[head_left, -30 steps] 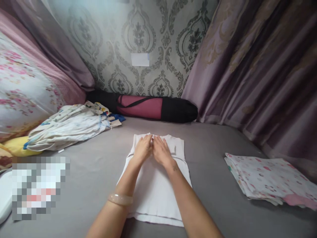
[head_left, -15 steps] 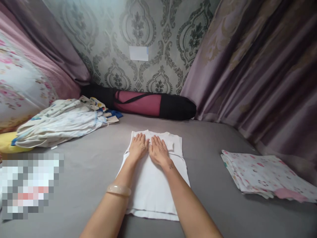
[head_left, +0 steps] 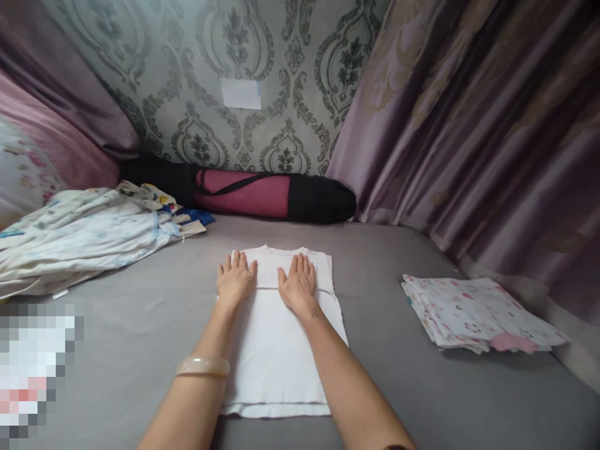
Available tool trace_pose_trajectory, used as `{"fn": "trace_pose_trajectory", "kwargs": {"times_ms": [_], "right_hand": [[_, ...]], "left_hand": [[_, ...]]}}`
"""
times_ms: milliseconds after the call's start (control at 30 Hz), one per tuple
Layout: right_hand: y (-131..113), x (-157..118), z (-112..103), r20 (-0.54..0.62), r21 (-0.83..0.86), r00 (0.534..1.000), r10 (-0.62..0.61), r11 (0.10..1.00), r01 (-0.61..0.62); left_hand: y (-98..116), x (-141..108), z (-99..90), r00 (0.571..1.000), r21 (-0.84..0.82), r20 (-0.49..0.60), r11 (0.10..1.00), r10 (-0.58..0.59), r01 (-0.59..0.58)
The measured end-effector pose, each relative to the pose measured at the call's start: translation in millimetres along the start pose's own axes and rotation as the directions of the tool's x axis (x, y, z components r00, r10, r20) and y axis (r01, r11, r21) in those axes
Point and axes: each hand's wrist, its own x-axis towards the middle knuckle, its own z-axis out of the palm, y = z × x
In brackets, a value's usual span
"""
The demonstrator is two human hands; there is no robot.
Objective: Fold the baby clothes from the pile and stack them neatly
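Note:
A white shirt (head_left: 276, 350) lies flat on the grey bed sheet, its neckline at the far end and its sleeves folded across the upper part. My left hand (head_left: 236, 279) rests palm down on the shirt's upper left side, fingers spread. On the upper right of the chest, my right hand (head_left: 299, 282) lies flat as well, fingers stretched toward the neckline. Neither hand grips anything. A pale bangle (head_left: 202, 367) circles my left wrist.
Folded cloth with a pink print (head_left: 478, 315) lies on the right of the grey sheet (head_left: 379, 281). Heaped pale clothes (head_left: 94, 234) are on the left, above a blurred-out patch. A long black and maroon bag (head_left: 253, 195) lies along the wall, between curtains (head_left: 450, 125).
My hands have moved apart over the shirt, the left one toward its left edge. The folded sleeve part now lies flatter. The view has turned slightly right.

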Motion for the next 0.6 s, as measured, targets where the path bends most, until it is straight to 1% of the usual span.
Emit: {"fn": "trace_pose_trajectory", "kwargs": {"times_ms": [67,167,233,300,333,400,433,467,533,600], "right_hand": [[-0.4,-1.4,-0.3,-0.003,-0.008,1.000,0.027,1.000,-0.027],[-2.7,-3.6,-2.0,0.024,-0.016,0.999,0.049,0.999,-0.049],[-3.8,-2.7,-6.3,0.069,-0.014,0.996,0.056,0.998,-0.055],[-2.2,1.7,-15.0,0.164,-0.001,0.985,0.061,0.998,-0.061],[0.0,5.2,-20.9,0.238,0.014,0.970,0.056,0.998,-0.061],[7.7,13.8,-34.1,0.380,0.052,0.924,0.035,0.997,-0.060],[13.0,18.1,-40.1,0.414,0.067,0.910,0.021,0.996,-0.054],[18.8,22.0,-44.8,0.402,0.067,0.915,0.017,0.997,-0.048],[31.1,27.5,-48.6,0.297,0.032,0.955,0.005,0.999,-0.016],[41.9,29.4,-43.9,0.211,-0.012,0.977,0.004,1.000,-0.002]], "left_hand": [[-6.1,0.1,-0.5,1.000,-0.020,-0.024,1.000,-0.012,0.011],[-12.7,0.0,-2.7,0.998,-0.054,-0.068,0.999,-0.011,0.008],[-15.8,0.5,-6.0,0.999,-0.080,-0.051,0.997,-0.006,0.002],[-19.5,1.7,-11.3,1.000,-0.110,-0.021,0.994,0.003,-0.005],[-21.9,2.4,-14.6,1.000,-0.132,-0.006,0.991,0.006,-0.007],[-27.9,4.1,-22.6,1.000,-0.193,0.028,0.981,0.009,-0.003],[-31.4,4.9,-27.1,0.999,-0.230,0.050,0.973,0.004,0.008],[-34.9,5.7,-31.8,0.997,-0.267,0.077,0.963,-0.005,0.025],[-41.7,6.7,-41.8,0.992,-0.323,0.118,0.943,-0.037,0.073],[-47.5,6.3,-52.7,0.990,-0.351,0.119,0.930,-0.073,0.110]]}}
